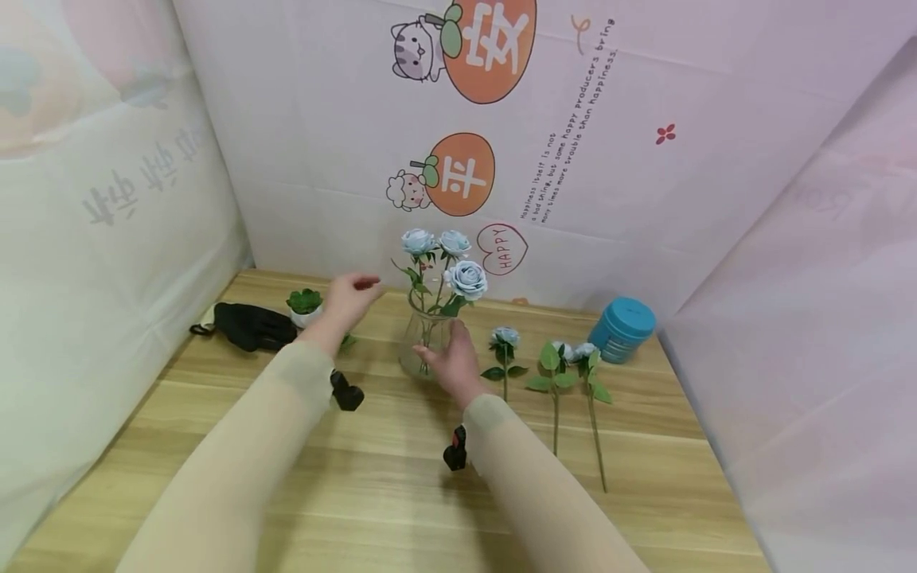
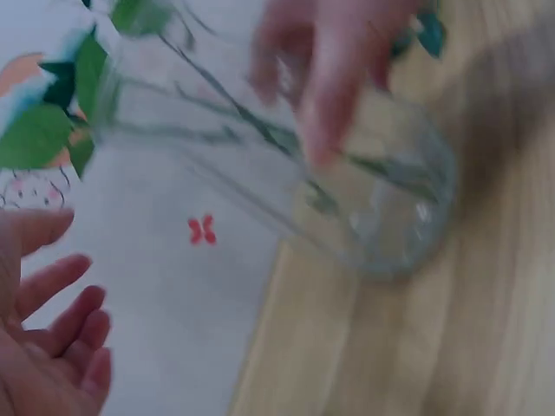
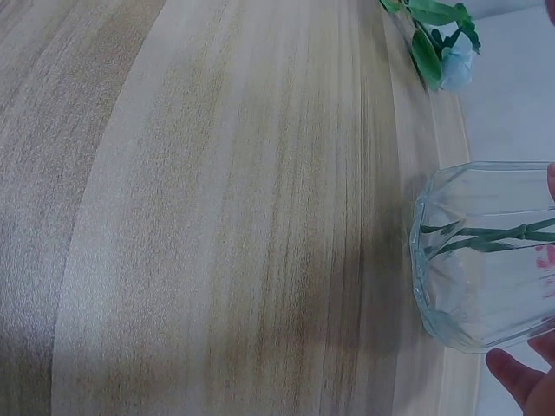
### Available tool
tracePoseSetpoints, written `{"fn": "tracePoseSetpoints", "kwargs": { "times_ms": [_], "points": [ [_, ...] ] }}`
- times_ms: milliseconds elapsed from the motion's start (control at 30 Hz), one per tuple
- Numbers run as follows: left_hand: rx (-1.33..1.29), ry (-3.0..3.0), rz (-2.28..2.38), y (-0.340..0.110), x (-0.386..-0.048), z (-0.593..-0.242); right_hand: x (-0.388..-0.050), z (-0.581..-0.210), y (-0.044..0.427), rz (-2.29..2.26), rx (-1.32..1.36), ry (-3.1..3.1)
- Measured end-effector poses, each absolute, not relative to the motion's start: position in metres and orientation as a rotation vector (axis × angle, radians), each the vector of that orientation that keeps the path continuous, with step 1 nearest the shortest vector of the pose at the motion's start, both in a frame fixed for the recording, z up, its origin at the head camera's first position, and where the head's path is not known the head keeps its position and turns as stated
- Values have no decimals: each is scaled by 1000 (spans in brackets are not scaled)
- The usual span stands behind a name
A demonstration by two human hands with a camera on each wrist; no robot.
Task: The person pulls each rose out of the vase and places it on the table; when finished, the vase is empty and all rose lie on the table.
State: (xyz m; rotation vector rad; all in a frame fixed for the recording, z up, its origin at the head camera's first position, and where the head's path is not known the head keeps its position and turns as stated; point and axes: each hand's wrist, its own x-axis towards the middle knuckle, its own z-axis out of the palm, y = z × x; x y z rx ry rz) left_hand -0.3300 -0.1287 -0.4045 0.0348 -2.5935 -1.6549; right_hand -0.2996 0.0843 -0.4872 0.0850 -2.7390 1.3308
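A clear glass vase (image 1: 410, 350) stands upright at the back middle of the table, with three pale blue roses (image 1: 469, 280) in it. My right hand (image 1: 456, 362) grips the vase from its right side, thumb across the front. In the right wrist view, fingertips touch both sides of the glass (image 3: 447, 295), and green stems (image 3: 494, 238) show through it. My left hand (image 1: 349, 298) hovers to the left of the vase, apart from it and holding nothing. Its fingers (image 2: 65, 286) are relaxed and slightly bent in the left wrist view.
Three more blue roses with stems (image 1: 555, 414) lie right of the vase. A blue lidded container (image 1: 622, 330) stands at the back right. To the left are a black glove-like item (image 1: 252, 326) and a small potted succulent (image 1: 305, 301). A printed cloth (image 1: 573, 263) hangs behind.
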Motion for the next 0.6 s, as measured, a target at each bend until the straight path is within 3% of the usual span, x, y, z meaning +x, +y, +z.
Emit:
{"fn": "tracePoseSetpoints", "kwargs": {
  "times_ms": [267,600],
  "points": [
    [-68,-2676,-1892,-84,-347,-383,-298,-486,86,1346,68,-2756],
    [62,-2565,-1734,-55,-349,-400,-298,-483,84,1366,65,-2753]
  ]
}}
